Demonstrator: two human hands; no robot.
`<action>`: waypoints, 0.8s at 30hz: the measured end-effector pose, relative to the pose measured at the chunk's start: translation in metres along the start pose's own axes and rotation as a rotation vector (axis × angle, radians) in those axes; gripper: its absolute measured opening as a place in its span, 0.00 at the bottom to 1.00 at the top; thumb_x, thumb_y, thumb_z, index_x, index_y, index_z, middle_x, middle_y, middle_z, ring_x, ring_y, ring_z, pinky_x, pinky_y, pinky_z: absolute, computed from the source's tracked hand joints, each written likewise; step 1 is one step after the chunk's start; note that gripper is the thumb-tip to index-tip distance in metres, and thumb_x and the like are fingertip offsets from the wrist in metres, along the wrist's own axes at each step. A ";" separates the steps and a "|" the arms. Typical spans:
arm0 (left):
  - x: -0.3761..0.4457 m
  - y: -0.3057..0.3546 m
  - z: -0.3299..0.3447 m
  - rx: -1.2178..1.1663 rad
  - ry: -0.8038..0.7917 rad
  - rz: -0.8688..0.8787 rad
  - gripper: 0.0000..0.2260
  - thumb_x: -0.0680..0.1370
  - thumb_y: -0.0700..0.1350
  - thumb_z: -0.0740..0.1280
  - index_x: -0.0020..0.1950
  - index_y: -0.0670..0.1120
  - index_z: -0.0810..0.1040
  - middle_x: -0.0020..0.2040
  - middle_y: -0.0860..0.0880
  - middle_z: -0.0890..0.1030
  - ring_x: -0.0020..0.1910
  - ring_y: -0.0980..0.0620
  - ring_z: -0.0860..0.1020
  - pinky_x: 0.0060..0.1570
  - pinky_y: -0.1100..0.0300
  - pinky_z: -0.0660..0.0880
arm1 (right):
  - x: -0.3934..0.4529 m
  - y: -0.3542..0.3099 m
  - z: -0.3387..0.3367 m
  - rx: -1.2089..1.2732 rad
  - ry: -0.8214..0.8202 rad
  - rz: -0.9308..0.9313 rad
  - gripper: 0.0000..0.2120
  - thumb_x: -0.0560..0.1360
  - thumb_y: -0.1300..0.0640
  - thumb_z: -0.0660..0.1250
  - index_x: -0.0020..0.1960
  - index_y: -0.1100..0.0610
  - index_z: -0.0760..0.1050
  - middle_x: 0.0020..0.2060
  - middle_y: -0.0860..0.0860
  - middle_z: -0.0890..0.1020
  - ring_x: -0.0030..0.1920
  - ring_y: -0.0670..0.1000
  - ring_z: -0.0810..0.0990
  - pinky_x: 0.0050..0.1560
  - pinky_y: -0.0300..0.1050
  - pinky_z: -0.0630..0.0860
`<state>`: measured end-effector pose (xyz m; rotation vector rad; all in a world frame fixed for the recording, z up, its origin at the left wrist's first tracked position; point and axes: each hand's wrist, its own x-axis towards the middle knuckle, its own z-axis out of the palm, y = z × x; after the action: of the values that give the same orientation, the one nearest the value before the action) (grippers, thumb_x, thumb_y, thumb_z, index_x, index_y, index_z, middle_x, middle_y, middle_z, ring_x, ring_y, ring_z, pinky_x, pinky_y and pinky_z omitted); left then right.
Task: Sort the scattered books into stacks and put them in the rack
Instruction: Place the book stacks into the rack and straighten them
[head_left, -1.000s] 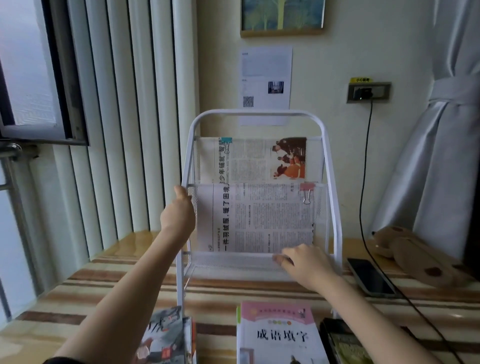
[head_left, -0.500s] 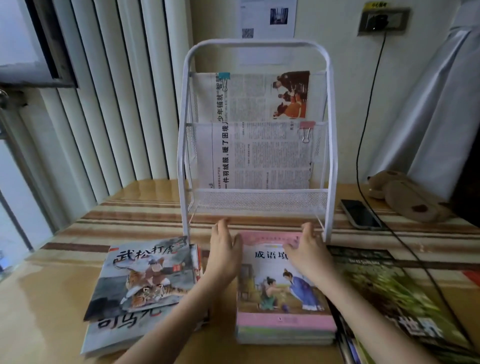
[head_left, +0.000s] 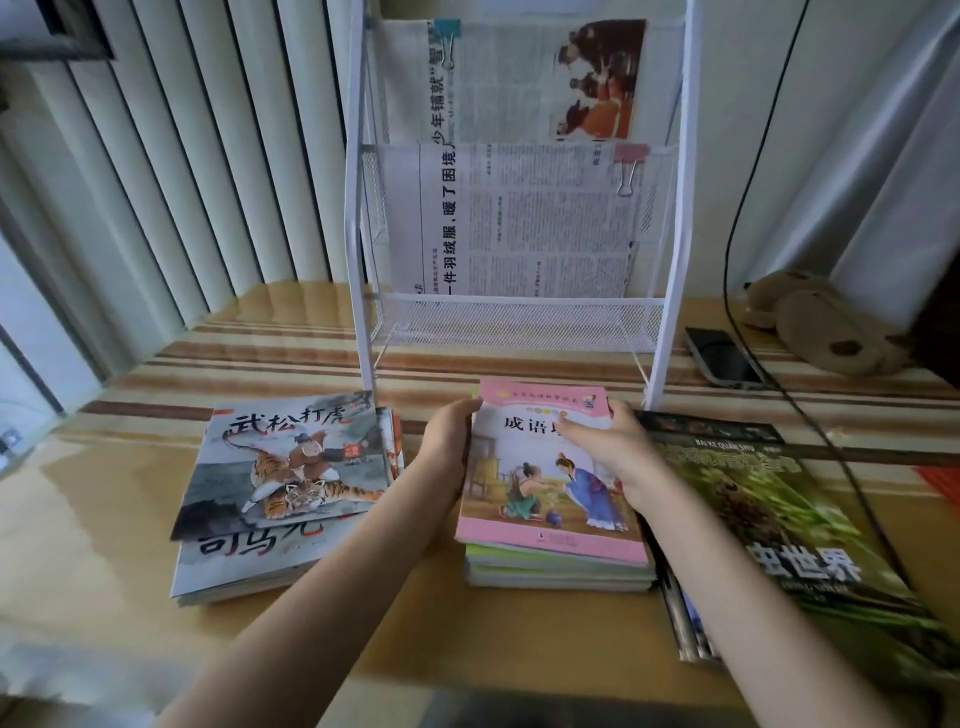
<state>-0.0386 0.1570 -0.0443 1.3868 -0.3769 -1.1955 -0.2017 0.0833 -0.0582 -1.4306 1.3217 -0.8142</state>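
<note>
Pink-covered book stack (head_left: 553, 499) is gripped at both side edges by left hand (head_left: 448, 447) and right hand (head_left: 613, 452), long axis pointed at rack (head_left: 511, 325) directly beyond.

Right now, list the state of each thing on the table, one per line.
White wire rack: upright, newspapers in two tiers, bottom tier bare.
Pink-covered middle stack: flat, gripped by left hand and right hand.
Tiger-cover stack: flat, untouched.
Green-cover stack: flat.
Black phone: screen dark.

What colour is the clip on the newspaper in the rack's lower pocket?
Pink, with silver wire handles: the binder clip on the lower newspaper, seen in the head view.
</note>
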 end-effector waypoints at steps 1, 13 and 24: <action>-0.002 0.000 0.000 -0.053 -0.018 -0.005 0.12 0.79 0.46 0.61 0.53 0.37 0.77 0.40 0.43 0.81 0.35 0.46 0.80 0.39 0.56 0.77 | 0.000 0.000 -0.001 0.027 0.000 0.003 0.28 0.67 0.54 0.76 0.63 0.55 0.70 0.56 0.51 0.80 0.53 0.51 0.79 0.57 0.50 0.76; -0.024 0.031 0.012 0.296 0.001 0.480 0.28 0.64 0.56 0.76 0.54 0.41 0.71 0.51 0.41 0.81 0.44 0.47 0.83 0.42 0.50 0.82 | -0.028 -0.031 -0.015 0.314 -0.108 -0.272 0.24 0.72 0.60 0.72 0.65 0.55 0.69 0.55 0.46 0.79 0.52 0.39 0.78 0.41 0.29 0.75; -0.037 0.052 -0.019 0.338 -0.198 0.777 0.42 0.62 0.61 0.76 0.70 0.54 0.60 0.61 0.50 0.78 0.59 0.53 0.78 0.62 0.48 0.73 | -0.023 -0.057 -0.002 0.251 -0.216 -0.489 0.49 0.51 0.29 0.74 0.66 0.50 0.69 0.57 0.45 0.80 0.57 0.40 0.77 0.54 0.38 0.73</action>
<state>-0.0164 0.1844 0.0124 1.2147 -1.1798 -0.6297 -0.1899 0.1013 -0.0008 -1.6064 0.6834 -1.0652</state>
